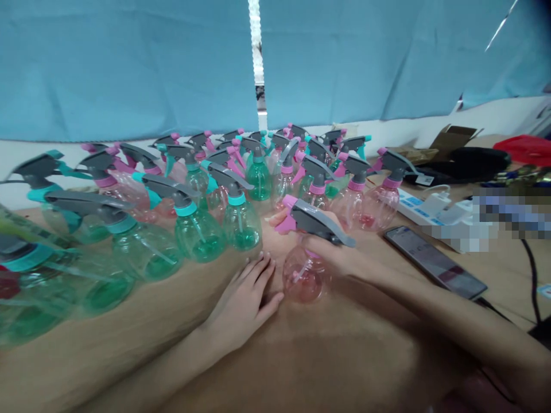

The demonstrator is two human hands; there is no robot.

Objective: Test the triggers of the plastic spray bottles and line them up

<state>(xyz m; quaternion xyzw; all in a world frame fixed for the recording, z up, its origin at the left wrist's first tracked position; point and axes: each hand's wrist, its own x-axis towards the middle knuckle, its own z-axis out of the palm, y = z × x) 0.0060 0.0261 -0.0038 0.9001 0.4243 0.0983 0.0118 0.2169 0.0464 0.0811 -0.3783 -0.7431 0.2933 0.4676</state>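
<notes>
A clear pink spray bottle with a grey and pink trigger head stands upright near the middle of the table. Wrapped round its neck, just under the trigger head, is my right hand; part of the fingers is hidden behind the head. My left hand lies flat on the table to the left of this bottle, fingers stretched out and holding nothing. Closest beyond its fingertips are a green spray bottle with a turquoise collar and another green spray bottle.
Several more green and pink spray bottles crowd the table's back and left side. To the right lie a phone and a white power strip with plugs. An open cardboard box and a red item are farther back. A blue cloth hangs behind.
</notes>
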